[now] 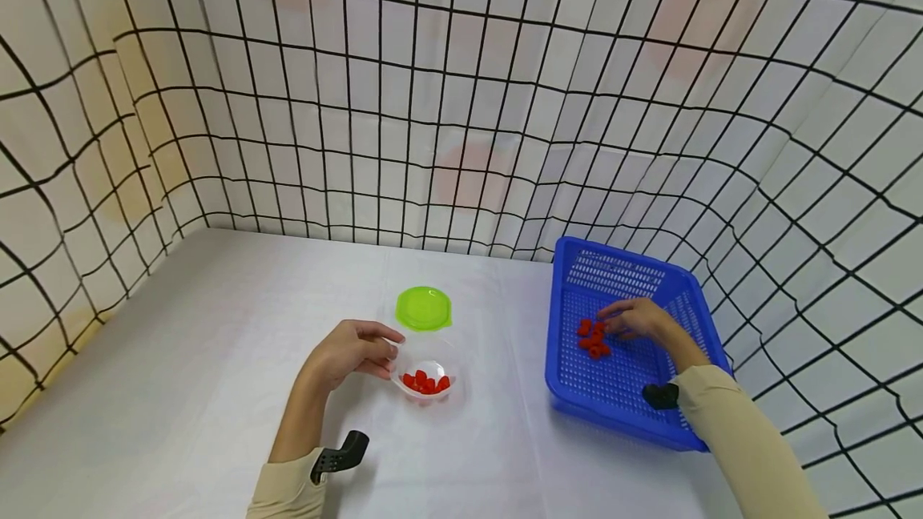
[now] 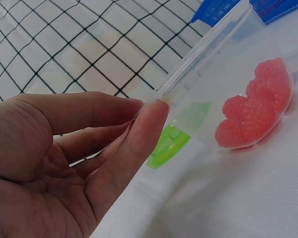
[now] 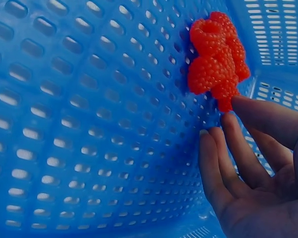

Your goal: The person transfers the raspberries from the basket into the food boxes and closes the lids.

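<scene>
My left hand (image 1: 358, 352) pinches the rim of a clear plastic bowl (image 2: 208, 74) between thumb and fingers. Several red raspberries (image 1: 425, 383) lie at the bottom of this bowl, which stands tilted in the left wrist view. Over on the right, my right hand (image 1: 638, 320) reaches down into a blue perforated basket (image 1: 554, 327). There, a small cluster of raspberries (image 3: 218, 54) rests on the basket floor. The thumb and index fingertip of that hand pinch the raspberry (image 3: 224, 103) at the near end of the cluster, while the other fingers stay loosely extended.
A bright green lid (image 1: 424, 308) lies flat on the white table (image 1: 216, 327) just behind the bowl. Black wire mesh (image 1: 433, 102) with white sheeting behind it encloses the back and both sides. The basket's raised walls surround the right hand.
</scene>
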